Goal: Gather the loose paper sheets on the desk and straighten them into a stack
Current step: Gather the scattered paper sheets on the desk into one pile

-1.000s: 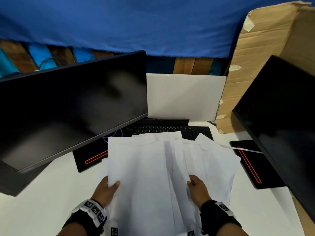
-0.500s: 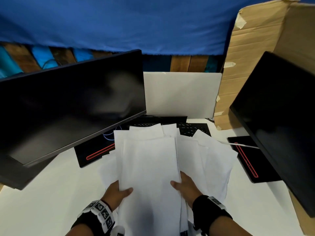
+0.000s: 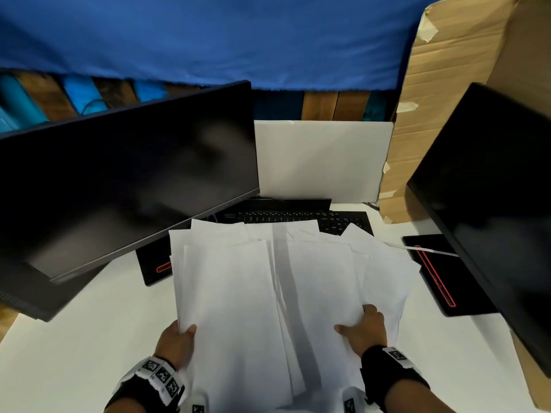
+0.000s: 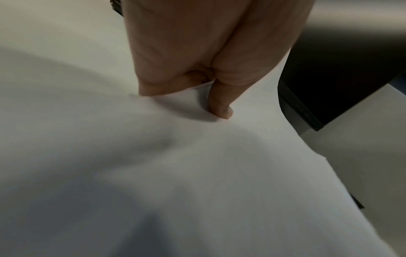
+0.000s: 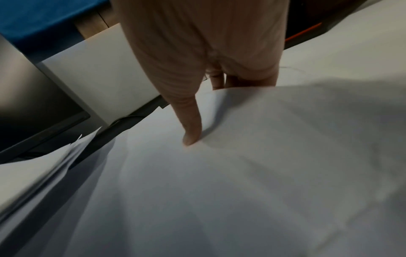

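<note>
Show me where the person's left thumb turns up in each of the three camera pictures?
Head view: left thumb lower left, lying on the paper sheets.
Left wrist view: thumb centre top, pressing the paper.
Right wrist view: not in it.
Shared landmark: the left monitor, dark at the right edge and left edge.

On my feed I see two bare forearms, no sleeves reaching the wrists. My left hand point(image 3: 176, 341) has a black wrist strap point(image 3: 140, 389) wrapped by a white band printed with square black-and-white coded markers point(image 3: 162, 375). My right hand point(image 3: 365, 332) wears the same kind of black strap point(image 3: 393, 380), its white marker band point(image 3: 398, 356) along the outer side. The fingers carry no rings or gloves.
</note>
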A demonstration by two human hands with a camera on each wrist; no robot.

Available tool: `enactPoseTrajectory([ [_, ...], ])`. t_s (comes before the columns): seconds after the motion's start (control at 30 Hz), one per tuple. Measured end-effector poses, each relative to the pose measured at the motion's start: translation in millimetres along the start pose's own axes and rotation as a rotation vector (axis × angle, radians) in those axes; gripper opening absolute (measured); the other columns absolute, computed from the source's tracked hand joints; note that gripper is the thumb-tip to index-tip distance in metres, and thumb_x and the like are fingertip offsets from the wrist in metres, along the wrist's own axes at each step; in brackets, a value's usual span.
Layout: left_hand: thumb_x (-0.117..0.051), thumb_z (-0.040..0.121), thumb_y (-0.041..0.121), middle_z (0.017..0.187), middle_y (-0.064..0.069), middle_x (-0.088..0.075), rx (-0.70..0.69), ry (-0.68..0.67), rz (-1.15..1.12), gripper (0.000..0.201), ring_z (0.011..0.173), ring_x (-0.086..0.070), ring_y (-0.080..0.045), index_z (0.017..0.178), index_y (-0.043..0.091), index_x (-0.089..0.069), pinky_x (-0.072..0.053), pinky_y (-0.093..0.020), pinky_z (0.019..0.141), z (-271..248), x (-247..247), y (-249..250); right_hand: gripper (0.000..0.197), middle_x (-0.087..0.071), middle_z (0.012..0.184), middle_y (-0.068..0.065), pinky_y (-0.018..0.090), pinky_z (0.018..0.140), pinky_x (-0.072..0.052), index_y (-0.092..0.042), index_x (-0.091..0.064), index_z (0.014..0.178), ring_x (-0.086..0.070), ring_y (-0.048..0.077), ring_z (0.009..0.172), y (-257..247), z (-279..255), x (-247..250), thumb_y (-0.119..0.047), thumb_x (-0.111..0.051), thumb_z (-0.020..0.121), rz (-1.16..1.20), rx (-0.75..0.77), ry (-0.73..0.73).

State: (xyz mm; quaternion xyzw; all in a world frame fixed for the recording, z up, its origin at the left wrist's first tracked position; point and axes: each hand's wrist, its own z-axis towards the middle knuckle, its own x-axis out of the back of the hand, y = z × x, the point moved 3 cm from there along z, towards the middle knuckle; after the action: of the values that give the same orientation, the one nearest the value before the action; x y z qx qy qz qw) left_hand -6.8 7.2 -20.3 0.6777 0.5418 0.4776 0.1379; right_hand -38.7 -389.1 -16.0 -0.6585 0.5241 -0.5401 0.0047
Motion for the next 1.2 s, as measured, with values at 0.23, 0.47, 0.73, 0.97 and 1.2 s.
enactPoseTrajectory([
  [0.23,-0.050,0.092,0.011,0.128,-0.026,-0.058,-0.013,-0.109,0.005,0.037,0.116,-0.056,-0.040,0.126,-0.005,-0.052,-0.042,-0.047,0.103,7,-25,-4,0.108,-0.034,0.135,0.018,0.041,0.104,-0.036,-0.006,-0.028,0.139,-0.038,0.036,0.125,-21,-4,-7,-0.028,-0.089,0.054,-0.097,-0.075,-0.055],
  [0.47,-0.049,0.093,0.014,0.124,-0.024,-0.061,0.002,-0.154,-0.055,0.034,0.112,-0.058,-0.040,0.123,-0.001,-0.054,-0.043,-0.051,0.101,10,-27,-2,0.022,-0.065,0.108,0.016,0.030,0.086,-0.045,-0.002,-0.058,0.109,-0.060,0.034,0.102,-14,7,0,-0.005,-0.054,0.087,0.213,0.115,0.031],
  [0.73,-0.053,0.088,0.022,0.119,-0.021,-0.065,0.035,-0.265,-0.090,0.039,0.109,-0.061,-0.037,0.123,0.004,-0.056,-0.045,-0.052,0.100,15,-51,-7,0.037,-0.063,0.110,0.009,0.022,0.086,-0.039,-0.001,-0.058,0.121,-0.057,0.022,0.101,-29,-1,5,0.007,-0.050,0.086,0.187,0.193,-0.300],
  [0.97,-0.049,0.094,0.015,0.128,-0.015,-0.057,-0.063,-0.544,-0.052,0.041,0.116,-0.057,-0.036,0.133,0.016,-0.038,-0.049,-0.044,0.095,-21,-81,20,0.045,-0.062,0.120,0.003,0.027,0.100,-0.039,-0.007,-0.057,0.121,-0.058,0.019,0.111,-47,-21,-35,-0.042,-0.050,0.093,0.420,0.083,-0.399],
  [1.2,-0.061,0.080,0.037,0.131,0.001,-0.055,-0.253,-0.661,0.124,0.065,0.118,-0.055,-0.016,0.136,0.023,-0.031,-0.046,-0.029,0.101,-25,-80,35,0.044,-0.067,0.097,0.003,0.025,0.075,-0.052,-0.010,-0.059,0.116,-0.065,0.022,0.087,-35,-17,-25,0.001,-0.071,0.075,0.336,0.142,-0.385],
])
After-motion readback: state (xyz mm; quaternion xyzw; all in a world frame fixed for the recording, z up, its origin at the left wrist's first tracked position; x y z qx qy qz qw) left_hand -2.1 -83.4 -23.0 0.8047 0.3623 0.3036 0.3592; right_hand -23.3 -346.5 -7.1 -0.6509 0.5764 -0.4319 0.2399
